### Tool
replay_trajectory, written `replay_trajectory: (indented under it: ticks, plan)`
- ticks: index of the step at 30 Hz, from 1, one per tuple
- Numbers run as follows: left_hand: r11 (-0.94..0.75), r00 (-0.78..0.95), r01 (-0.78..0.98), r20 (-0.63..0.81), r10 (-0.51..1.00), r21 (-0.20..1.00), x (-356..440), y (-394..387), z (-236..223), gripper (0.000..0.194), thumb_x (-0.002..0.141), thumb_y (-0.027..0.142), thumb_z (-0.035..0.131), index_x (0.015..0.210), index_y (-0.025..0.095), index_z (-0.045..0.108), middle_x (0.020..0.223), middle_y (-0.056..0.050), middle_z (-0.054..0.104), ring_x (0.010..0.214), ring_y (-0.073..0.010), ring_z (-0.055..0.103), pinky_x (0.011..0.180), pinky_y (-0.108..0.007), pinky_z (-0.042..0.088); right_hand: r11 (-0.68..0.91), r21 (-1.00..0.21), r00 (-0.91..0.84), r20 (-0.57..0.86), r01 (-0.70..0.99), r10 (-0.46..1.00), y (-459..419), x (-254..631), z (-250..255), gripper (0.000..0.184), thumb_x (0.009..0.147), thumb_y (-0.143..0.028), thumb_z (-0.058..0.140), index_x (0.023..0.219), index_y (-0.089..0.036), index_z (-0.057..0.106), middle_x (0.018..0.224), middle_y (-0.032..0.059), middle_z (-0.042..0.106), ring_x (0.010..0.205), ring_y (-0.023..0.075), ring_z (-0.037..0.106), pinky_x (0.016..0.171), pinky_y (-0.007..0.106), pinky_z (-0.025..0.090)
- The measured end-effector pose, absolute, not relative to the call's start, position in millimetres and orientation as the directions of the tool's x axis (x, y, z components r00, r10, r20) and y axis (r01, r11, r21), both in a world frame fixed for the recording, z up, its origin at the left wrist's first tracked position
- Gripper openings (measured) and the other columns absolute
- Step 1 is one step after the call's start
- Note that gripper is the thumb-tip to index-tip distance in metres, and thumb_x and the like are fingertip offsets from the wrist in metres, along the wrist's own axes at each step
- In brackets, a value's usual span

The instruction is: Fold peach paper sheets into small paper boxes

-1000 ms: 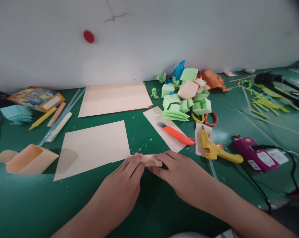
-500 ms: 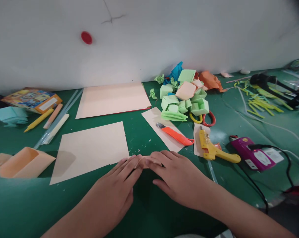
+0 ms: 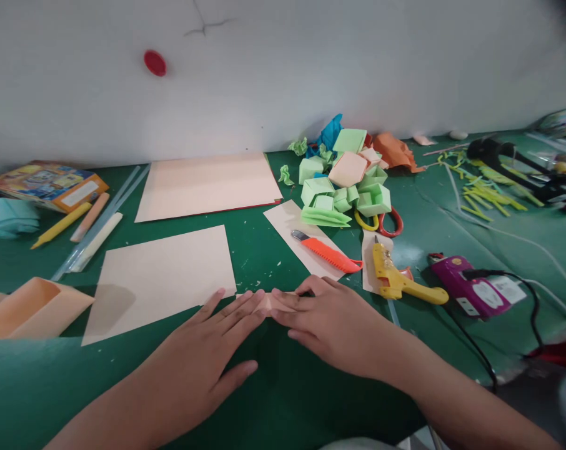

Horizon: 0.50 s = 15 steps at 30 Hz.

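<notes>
A small folded piece of peach paper [image 3: 268,304] lies on the green table under my fingertips, which hide most of it. My left hand [image 3: 217,347] presses its left part with fingers stretched out and thumb spread apart. From the other side, my right hand [image 3: 332,328] lays its outstretched fingers on the right part, the index finger bent. Both hands are open and grip nothing. Just left of them is a flat peach sheet [image 3: 161,275]. Beyond my right hand, an orange utility knife [image 3: 330,252] rests on a peach paper strip [image 3: 283,217].
A yellow glue gun [image 3: 395,275] and a purple device [image 3: 475,287] with cables stand right. Behind are folded green paper boxes [image 3: 320,190], scissors [image 3: 390,222] and a large peach sheet [image 3: 208,184]. Glue sticks [image 3: 95,240], a marker [image 3: 60,226] and a peach paper box [image 3: 39,309] lie left.
My left hand's fingers and thumb have spread wider, and it has slid slightly left. My right hand's fingers now lie further over the folded paper. The whole view has shifted a little.
</notes>
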State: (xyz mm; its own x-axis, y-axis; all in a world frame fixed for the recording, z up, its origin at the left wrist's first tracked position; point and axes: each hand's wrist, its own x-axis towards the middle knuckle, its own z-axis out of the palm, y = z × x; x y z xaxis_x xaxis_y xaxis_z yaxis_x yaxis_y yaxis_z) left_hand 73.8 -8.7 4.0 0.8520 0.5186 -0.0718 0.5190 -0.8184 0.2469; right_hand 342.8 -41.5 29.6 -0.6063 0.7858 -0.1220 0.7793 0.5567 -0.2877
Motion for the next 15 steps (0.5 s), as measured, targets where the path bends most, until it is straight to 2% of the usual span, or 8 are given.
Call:
replay_trajectory:
  ticks: [4,9,13,15]
  plan:
    - [-0.824,0.861,0.501,-0.049,0.507,0.265,70.7,-5.1,0.0,0.067,0.1,0.038,0.057,0.161,0.035,0.028,0.165,0.0,0.036,0.149,-0.0233,0.041,0.127,-0.047,0.026,0.509,-0.309,-0.561,-0.107,0.803,0.821,-42.8,351.6,29.9,0.035,0.102,-0.027,0.051,0.131,-0.034,0.068,0.143,-0.0009,0.064,0.118,0.0273,0.055,0.095,0.048,0.049]
    - [-0.828,0.867,0.494,-0.087,0.49,0.267,69.0,-2.1,-1.5,0.076,0.095,0.053,0.064,0.16,0.035,0.029,0.166,-0.003,0.034,0.149,-0.0261,0.041,0.129,-0.053,0.017,0.507,-0.314,-0.56,-0.108,0.803,0.821,-43.7,354.9,31.0,0.032,0.101,-0.026,0.053,0.127,-0.032,0.072,0.138,0.0019,0.068,0.121,0.0284,0.056,0.096,0.049,0.049]
    - [-0.824,0.868,0.492,-0.093,0.487,0.282,69.3,-0.6,0.1,0.073,0.096,0.049,0.063,0.16,0.036,0.031,0.165,-0.002,0.035,0.148,-0.025,0.043,0.128,-0.051,0.02,0.496,-0.343,-0.556,-0.1,0.798,0.825,-42.1,357.1,35.8,0.027,0.101,-0.026,0.055,0.114,-0.032,0.077,0.127,0.0012,0.074,0.114,0.0258,0.061,0.093,0.044,0.05]
    - [-0.823,0.869,0.49,-0.083,0.488,0.286,69.7,-0.6,0.6,0.073,0.096,0.046,0.063,0.16,0.037,0.03,0.165,-0.001,0.035,0.148,-0.0241,0.043,0.128,-0.049,0.023,0.458,-0.338,-0.501,-0.045,0.822,0.864,-39.8,363.0,37.6,0.026,0.101,-0.028,0.054,0.113,-0.033,0.077,0.119,0.0001,0.076,0.108,0.0246,0.063,0.088,0.041,0.051]
